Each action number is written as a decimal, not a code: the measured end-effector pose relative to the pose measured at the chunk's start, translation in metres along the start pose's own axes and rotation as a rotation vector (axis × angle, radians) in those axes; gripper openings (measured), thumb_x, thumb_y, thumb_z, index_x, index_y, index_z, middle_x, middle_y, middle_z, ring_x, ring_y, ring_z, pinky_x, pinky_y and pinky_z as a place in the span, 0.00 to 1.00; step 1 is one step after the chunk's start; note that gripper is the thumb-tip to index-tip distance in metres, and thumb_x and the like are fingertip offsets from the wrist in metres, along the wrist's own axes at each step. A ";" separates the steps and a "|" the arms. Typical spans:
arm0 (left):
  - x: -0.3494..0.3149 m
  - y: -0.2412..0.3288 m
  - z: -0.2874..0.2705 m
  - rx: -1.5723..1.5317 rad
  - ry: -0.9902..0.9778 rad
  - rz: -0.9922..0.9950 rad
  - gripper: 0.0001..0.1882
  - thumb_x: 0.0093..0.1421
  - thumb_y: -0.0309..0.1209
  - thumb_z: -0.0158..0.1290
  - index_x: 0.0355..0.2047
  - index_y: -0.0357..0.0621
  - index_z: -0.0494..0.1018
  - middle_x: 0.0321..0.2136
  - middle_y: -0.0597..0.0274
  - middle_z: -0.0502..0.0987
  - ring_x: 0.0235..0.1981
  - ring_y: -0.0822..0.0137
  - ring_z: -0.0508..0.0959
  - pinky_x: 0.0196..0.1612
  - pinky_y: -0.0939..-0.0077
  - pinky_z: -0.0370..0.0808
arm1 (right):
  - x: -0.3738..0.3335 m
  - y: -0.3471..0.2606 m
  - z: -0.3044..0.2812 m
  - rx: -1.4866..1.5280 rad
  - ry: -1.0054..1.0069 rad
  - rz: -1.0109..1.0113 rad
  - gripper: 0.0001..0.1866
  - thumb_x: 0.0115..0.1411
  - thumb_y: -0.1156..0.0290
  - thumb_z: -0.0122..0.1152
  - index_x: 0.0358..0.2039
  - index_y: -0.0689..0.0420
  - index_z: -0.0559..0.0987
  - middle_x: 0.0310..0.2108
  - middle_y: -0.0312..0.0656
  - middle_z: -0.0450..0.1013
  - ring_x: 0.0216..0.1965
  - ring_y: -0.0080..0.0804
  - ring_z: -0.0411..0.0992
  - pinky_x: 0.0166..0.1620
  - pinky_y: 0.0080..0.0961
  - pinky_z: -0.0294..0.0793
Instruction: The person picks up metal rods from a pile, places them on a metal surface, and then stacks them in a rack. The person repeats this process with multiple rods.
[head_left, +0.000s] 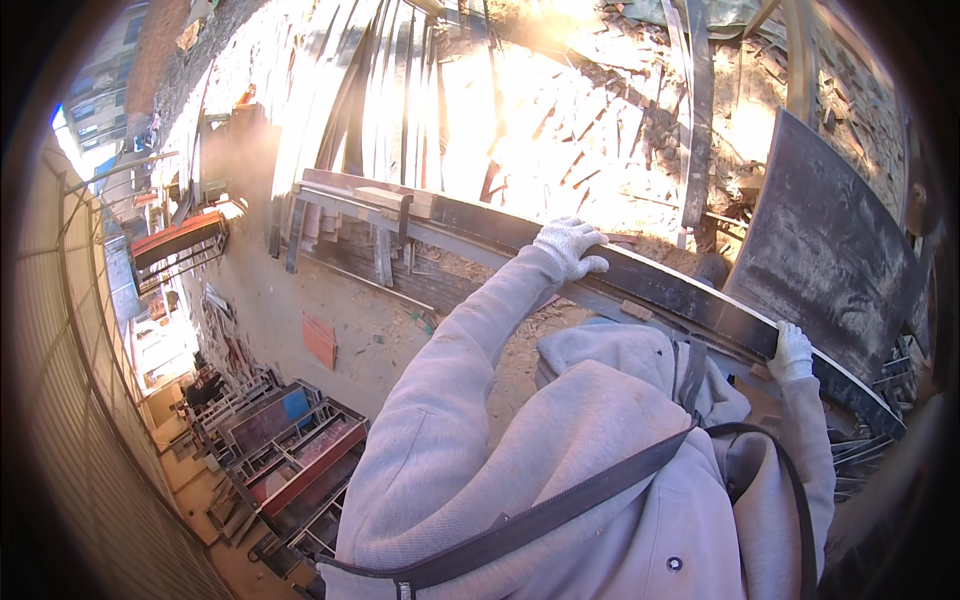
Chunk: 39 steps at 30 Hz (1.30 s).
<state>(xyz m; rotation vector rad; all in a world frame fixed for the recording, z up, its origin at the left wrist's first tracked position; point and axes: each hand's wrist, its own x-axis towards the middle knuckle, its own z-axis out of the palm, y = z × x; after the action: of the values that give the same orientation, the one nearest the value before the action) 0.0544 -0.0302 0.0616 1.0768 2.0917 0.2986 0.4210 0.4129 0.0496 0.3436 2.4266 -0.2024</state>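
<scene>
A long, dark plank (680, 285) with a pale upper edge runs from the middle of the view down to the right, in front of my body. It lies along a grey metal rail (455, 241). My left hand (570, 248), in a whitish work glove, grips the plank near its middle, fingers over the far edge and thumb on the near side. Farther right, my gloved right hand (791, 353) is closed over the same plank; its fingertips are partly hidden. A short pale wood block (380, 197) sits on the rail's left part, and a small wood piece (636, 310) lies just below the plank.
A large dark panel (825, 245) leans at the right, beyond the plank. Sunlit scrap wood (600, 150) covers the ground on the far side. At lower left stand stacked metal frames and panels (300, 460) beside a corrugated wall (85, 400). A reddish board piece (319, 340) lies on the floor.
</scene>
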 end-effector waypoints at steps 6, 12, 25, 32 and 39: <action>-0.003 -0.013 -0.003 0.018 0.025 0.032 0.30 0.62 0.58 0.60 0.56 0.53 0.79 0.57 0.62 0.79 0.62 0.55 0.73 0.67 0.57 0.67 | 0.004 -0.004 0.006 -0.014 -0.002 -0.015 0.38 0.42 0.71 0.76 0.57 0.57 0.72 0.50 0.50 0.74 0.54 0.52 0.73 0.56 0.44 0.75; -0.008 -0.020 -0.009 0.055 -0.001 0.021 0.30 0.62 0.57 0.60 0.56 0.53 0.79 0.57 0.63 0.79 0.61 0.55 0.74 0.67 0.57 0.68 | 0.007 -0.016 0.002 -0.026 -0.006 -0.006 0.40 0.41 0.70 0.76 0.57 0.57 0.72 0.49 0.50 0.73 0.53 0.52 0.73 0.56 0.45 0.75; -0.015 -0.043 -0.008 0.097 0.114 0.101 0.26 0.66 0.54 0.57 0.54 0.49 0.79 0.52 0.58 0.81 0.57 0.54 0.76 0.63 0.57 0.70 | 0.009 -0.041 -0.001 -0.090 -0.032 0.017 0.42 0.40 0.70 0.77 0.58 0.60 0.71 0.50 0.52 0.74 0.55 0.51 0.72 0.59 0.43 0.73; -0.019 -0.036 0.002 0.138 0.240 0.128 0.22 0.65 0.48 0.58 0.52 0.46 0.78 0.45 0.54 0.82 0.48 0.49 0.80 0.55 0.53 0.74 | 0.017 -0.069 -0.073 0.164 -0.136 -0.031 0.34 0.49 0.69 0.71 0.58 0.64 0.74 0.56 0.58 0.74 0.61 0.55 0.71 0.64 0.44 0.70; -0.006 -0.056 0.019 0.212 0.250 0.202 0.23 0.68 0.53 0.53 0.53 0.51 0.76 0.46 0.55 0.81 0.50 0.49 0.78 0.53 0.51 0.72 | -0.001 -0.064 -0.043 0.239 0.007 0.242 0.40 0.66 0.32 0.53 0.54 0.60 0.80 0.56 0.52 0.75 0.59 0.53 0.70 0.64 0.48 0.66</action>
<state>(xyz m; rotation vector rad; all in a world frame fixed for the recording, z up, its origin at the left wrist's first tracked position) 0.0361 -0.0721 0.0233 1.4460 2.2761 0.3291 0.3767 0.3614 0.0867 0.7402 2.3461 -0.3842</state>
